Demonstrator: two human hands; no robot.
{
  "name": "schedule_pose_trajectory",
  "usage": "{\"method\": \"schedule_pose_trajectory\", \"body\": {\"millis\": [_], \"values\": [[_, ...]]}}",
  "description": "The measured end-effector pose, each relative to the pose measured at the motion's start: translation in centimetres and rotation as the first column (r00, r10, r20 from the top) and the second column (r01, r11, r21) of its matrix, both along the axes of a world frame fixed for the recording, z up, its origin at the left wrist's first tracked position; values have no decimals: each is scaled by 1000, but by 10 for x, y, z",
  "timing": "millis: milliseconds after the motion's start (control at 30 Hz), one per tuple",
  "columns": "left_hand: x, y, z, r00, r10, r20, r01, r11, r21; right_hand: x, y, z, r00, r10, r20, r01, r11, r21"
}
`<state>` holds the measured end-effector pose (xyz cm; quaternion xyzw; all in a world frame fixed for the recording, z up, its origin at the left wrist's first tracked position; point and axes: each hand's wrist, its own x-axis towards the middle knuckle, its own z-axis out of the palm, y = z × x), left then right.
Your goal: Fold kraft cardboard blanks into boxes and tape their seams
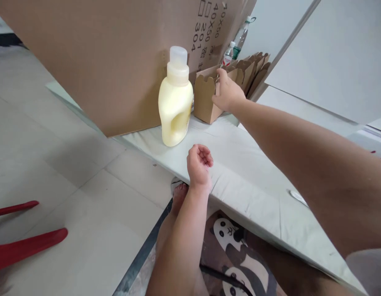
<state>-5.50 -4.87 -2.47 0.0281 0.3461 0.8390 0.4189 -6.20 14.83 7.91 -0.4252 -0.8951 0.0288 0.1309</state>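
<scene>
My right hand (pixel 229 91) reaches out to a small open-topped brown cardboard box (pixel 204 96) with scalloped edges. Its thumb and fingers close on the near side of that box; the exact grip is partly hidden. Close to the bench's front edge, my left hand (pixel 199 164) is loosely curled with the palm turned up, and nothing shows in it. Just beyond it stands a pale yellow detergent bottle (pixel 175 98) with a translucent cap and a moulded handle, upright and apart from both hands.
A large printed carton (pixel 116 61) stands at the left on the cloth-covered bench (pixel 240 164). Plastic bottles (pixel 240 39) and more cardboard boxes (pixel 258 68) are at the back. Red legs (pixel 30 246) rest on the tiled floor. A panda-print surface (pixel 240 250) lies below.
</scene>
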Motion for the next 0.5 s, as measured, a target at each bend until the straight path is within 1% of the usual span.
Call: {"method": "schedule_pose_trajectory", "body": {"millis": [67, 167, 267, 333, 400, 500], "values": [[0, -1, 0, 1000, -8, -2, 8, 1000, -8, 7, 1, -2, 997, -47, 64, 47, 999, 0], [1, -4, 1, 1000, 0, 9, 0, 1000, -8, 13, -2, -3, 995, -71, 74, 70, 997, 19], [4, -5, 2, 1000, 14, 22, -14, 1000, -10, 9, -3, 0, 993, -89, 71, 89, 996, 13], [5, -5, 3, 1000, 7, 24, -7, 1000, -18, 3, 0, 3, 990, -100, 98, 97, 995, 27], [5, -4, 3, 1000, -1, 23, 2, 1000, -18, 0, 4, 4, 979, -144, 146, 136, 989, 59], [5, -1, 3, 1000, 1, 20, -1, 1000, -13, 8, 8, -1, 959, -184, 216, 168, 982, 90]]}}
